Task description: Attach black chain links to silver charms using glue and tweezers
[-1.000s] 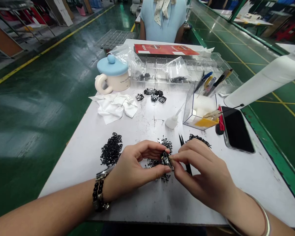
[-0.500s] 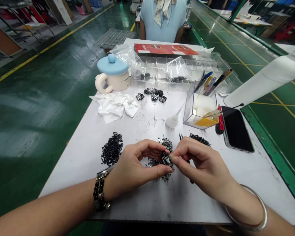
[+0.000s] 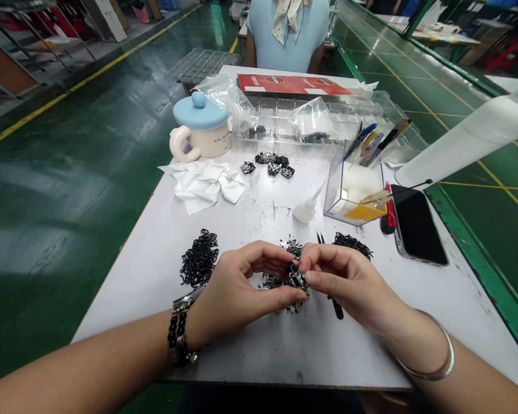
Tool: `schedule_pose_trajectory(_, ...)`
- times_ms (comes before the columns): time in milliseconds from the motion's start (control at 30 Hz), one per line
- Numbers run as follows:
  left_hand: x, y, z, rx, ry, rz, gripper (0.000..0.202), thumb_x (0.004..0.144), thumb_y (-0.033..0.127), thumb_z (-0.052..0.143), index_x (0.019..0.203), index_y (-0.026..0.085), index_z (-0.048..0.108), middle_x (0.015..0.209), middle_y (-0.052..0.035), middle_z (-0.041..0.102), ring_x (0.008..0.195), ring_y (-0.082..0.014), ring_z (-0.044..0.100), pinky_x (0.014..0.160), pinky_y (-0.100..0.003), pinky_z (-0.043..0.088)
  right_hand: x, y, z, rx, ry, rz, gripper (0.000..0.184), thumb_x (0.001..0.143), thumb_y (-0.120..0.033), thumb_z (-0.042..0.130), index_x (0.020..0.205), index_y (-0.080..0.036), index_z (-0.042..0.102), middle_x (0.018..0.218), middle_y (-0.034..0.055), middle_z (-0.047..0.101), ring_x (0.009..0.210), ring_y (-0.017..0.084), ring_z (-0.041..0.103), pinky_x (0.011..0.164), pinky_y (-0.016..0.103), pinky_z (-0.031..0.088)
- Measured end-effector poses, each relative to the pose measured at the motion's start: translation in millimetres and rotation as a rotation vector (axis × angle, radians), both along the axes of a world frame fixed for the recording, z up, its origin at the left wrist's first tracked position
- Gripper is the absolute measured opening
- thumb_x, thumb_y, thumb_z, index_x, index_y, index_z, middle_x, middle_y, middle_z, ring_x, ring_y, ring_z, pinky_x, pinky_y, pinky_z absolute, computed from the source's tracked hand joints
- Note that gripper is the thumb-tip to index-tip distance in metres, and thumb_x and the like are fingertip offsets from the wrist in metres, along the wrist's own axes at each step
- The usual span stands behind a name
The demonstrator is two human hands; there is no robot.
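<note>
My left hand (image 3: 237, 290) and my right hand (image 3: 345, 282) meet over the near middle of the white table (image 3: 250, 218). Both pinch one small black-and-silver metal part (image 3: 297, 278) between thumb and fingertips. Black tweezers (image 3: 328, 270) run under my right hand, their tips sticking out beyond the knuckles. Beneath the hands lies a loose pile of similar small metal parts (image 3: 287, 250). A heap of black clips (image 3: 200, 257) sits to the left, and another dark heap (image 3: 353, 244) to the right.
Further back are a white cloth (image 3: 205, 181), a lidded mug (image 3: 201, 131), a few finished parts (image 3: 270, 164), a small glue bottle (image 3: 305, 210), a clear pen box (image 3: 356, 190), a phone (image 3: 416, 225) and clear trays (image 3: 285, 123). A person in light blue (image 3: 287, 34) sits opposite.
My right hand has curled in closer to the left, closing tighter on the part. The view has shifted slightly; the wrists sit a little higher.
</note>
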State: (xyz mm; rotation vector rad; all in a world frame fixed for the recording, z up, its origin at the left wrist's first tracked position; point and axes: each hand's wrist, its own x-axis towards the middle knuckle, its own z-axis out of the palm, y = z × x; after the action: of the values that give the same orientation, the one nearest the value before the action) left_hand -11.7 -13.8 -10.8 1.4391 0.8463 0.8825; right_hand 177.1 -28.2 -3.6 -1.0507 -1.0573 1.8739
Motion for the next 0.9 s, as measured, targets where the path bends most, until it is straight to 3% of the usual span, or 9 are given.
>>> schedule_pose_trajectory(233,1,0,-0.3,-0.005,-0.011,-0.001,0.036,0.061,0.018,0.082,0.092,0.016,0.063,0.082,-0.0020,0.073,0.077,-0.0116,0.068,0.075,-0.019,0.056,-1,1,-2.8,-0.026,0.069,-0.023,0.009,0.073,-0.023,0.074,0.074,-0.020,0.066,0.071,-0.0022,0.059,0.066,0.006,0.052,0.059,0.017,0.041)
schedule_pose_trajectory(433,1,0,1.2,-0.030,-0.046,0.018,0.035,0.059,0.014,0.083,0.088,0.015,0.064,0.086,-0.0026,0.074,0.076,-0.0114,0.068,0.074,-0.018,0.057,-2,0,-6.4,0.063,0.052,-0.069,0.005,0.074,-0.020,0.072,0.072,-0.020,0.068,0.072,-0.0005,0.063,0.067,0.008,0.056,0.061,0.019,0.045)
schedule_pose_trajectory(767,0,-1,0.6,-0.043,-0.065,0.042,0.033,0.059,0.013,0.082,0.086,0.015,0.063,0.085,-0.0043,0.075,0.075,-0.0156,0.070,0.072,-0.024,0.060,-12,-9,-5.6,0.157,-0.051,-0.211,0.009,0.074,-0.027,0.072,0.071,-0.020,0.066,0.069,-0.0002,0.061,0.065,0.010,0.055,0.059,0.021,0.047)
schedule_pose_trajectory(900,1,0,0.2,-0.032,-0.057,0.047,0.032,0.059,0.014,0.083,0.085,0.015,0.064,0.084,-0.0042,0.074,0.074,-0.0155,0.070,0.071,-0.024,0.060,-13,-10,-6.8,0.141,-0.033,-0.205,0.011,0.075,-0.028,0.071,0.072,-0.020,0.064,0.068,-0.0005,0.060,0.063,0.010,0.054,0.056,0.021,0.045)
